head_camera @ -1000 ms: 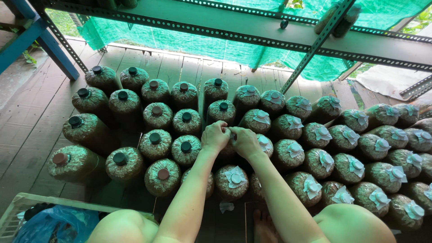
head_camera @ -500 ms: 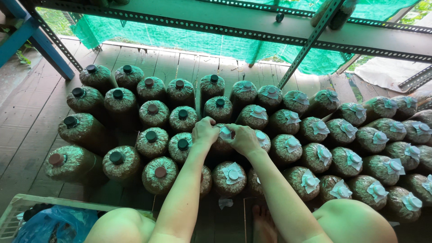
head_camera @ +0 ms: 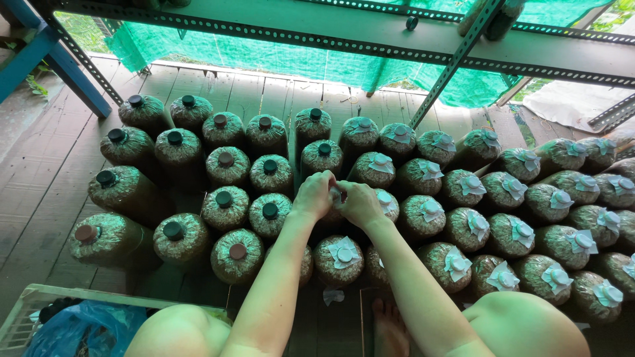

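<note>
A weathered wooden plank floor (head_camera: 40, 192) runs under a perforated grey metal shelf frame (head_camera: 370, 30), with green shade netting (head_camera: 317, 63) hanging behind it. A blue painted post (head_camera: 69, 73) slants at upper left, and daylight falls in from outside. A pale plastic crate (head_camera: 40, 307) holding a blue bag (head_camera: 86, 330) sits at lower left.

green netting (head_camera: 331, 63), metal rack (head_camera: 397, 49) – blue bag (head_camera: 86, 327), crate (head_camera: 30, 311)

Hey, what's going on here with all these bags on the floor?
A person crouches over rows of substrate-filled bags standing on a wooden plank floor. The left hand and right hand meet at the neck of one bag in the middle. Bags to the left have dark round caps; those to the right have pale paper covers.
</note>
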